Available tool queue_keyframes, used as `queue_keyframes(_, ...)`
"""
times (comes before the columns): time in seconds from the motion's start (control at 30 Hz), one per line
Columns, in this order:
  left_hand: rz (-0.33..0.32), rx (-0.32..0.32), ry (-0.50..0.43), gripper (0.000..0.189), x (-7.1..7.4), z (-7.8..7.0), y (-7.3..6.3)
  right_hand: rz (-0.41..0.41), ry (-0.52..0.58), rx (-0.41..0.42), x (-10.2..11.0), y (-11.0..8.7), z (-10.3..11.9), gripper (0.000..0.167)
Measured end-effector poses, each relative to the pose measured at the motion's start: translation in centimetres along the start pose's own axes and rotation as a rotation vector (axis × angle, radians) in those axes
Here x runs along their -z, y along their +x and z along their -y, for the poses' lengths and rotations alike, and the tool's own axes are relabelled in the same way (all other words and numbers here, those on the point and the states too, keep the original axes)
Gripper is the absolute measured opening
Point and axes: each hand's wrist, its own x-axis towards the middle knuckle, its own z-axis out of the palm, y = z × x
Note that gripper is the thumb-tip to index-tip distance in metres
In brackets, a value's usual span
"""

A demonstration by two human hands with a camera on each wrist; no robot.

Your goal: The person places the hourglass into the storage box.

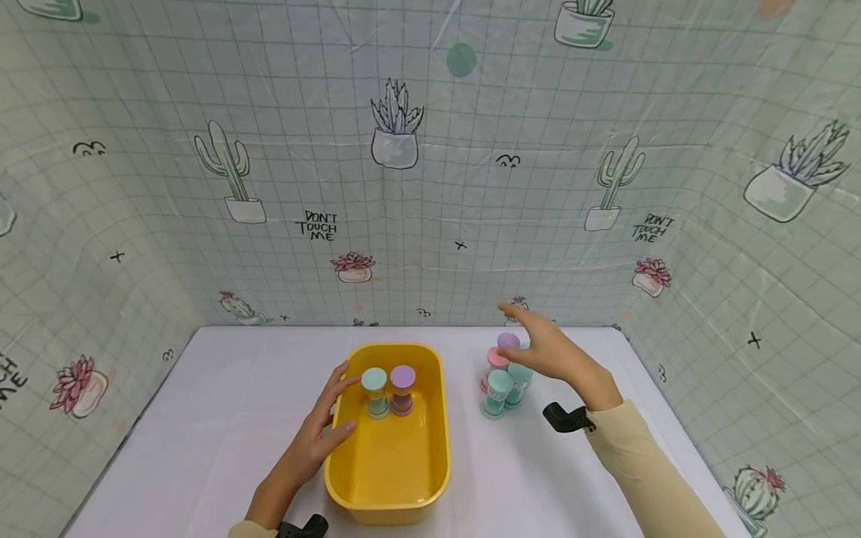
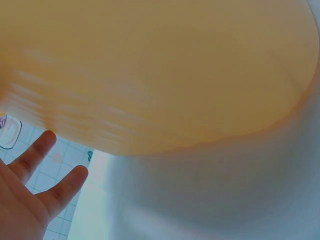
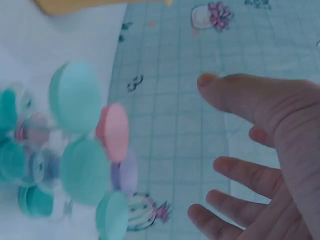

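Fingers spread and empty, a right hand (image 1: 554, 351) hovers at clustered sand timers (image 1: 498, 388) on a white tablecloth (image 1: 222, 418), seemingly at the reaching step; the left hand (image 1: 316, 433), fingers loosely parted, lies along the left rim of a yellow tub (image 1: 390, 471) holding two timers (image 1: 375, 381). Picking one would call for lowering the right hand and pinching.

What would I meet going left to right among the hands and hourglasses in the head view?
Left hand, mint hourglass in the tub, purple hourglass beside it, cluster of hourglasses outside the tub, right hand.
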Motion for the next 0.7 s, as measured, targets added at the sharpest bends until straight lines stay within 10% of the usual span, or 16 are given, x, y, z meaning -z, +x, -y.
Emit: queue_keyframes(0.7, 0.006, -0.023, 0.01, 0.058, 0.1, 0.1, 0.1, 0.054, -0.014, -0.099, -0.2, -1.0, -7.7, 0.092)
